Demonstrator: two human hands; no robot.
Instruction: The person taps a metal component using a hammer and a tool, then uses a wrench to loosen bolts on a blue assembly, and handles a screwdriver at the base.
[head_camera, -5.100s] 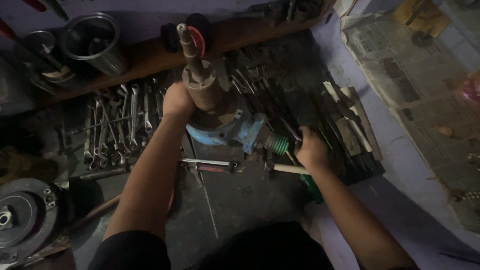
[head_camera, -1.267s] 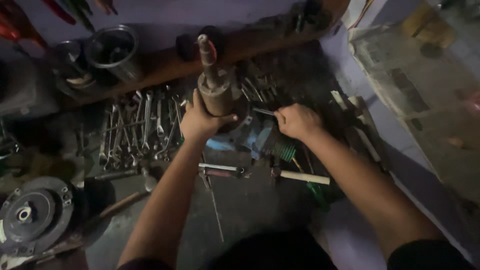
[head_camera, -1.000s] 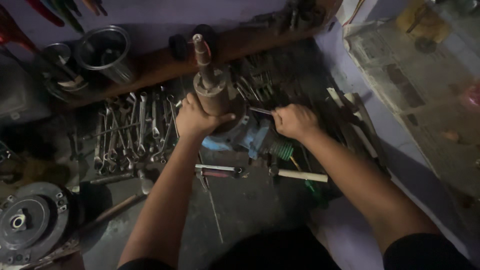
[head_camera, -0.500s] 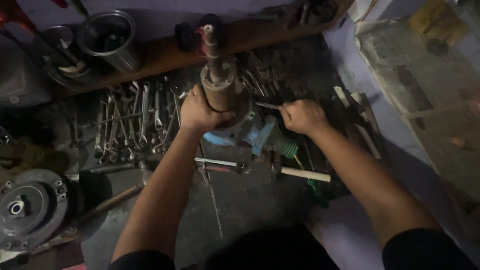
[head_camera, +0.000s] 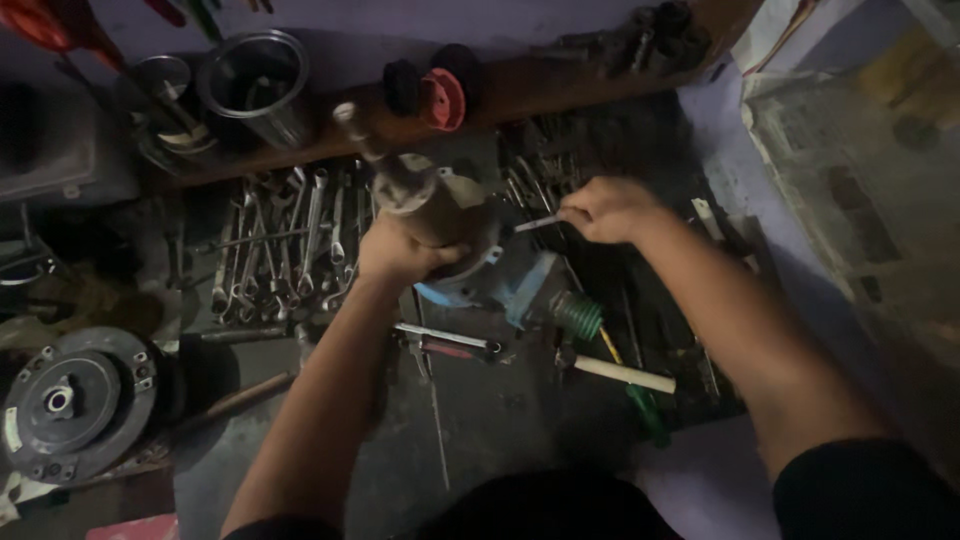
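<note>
Dim, low-contrast overhead view: most of the counter lies in deep shadow, with the brightest area at the upper right, where pale light falls on the wall. The forearms and both hands, left hand and right hand, catch soft light; the spanners show faint glints. Detail is soft and grainy throughout, and the dark lower edge and left corners lose all texture.
</note>
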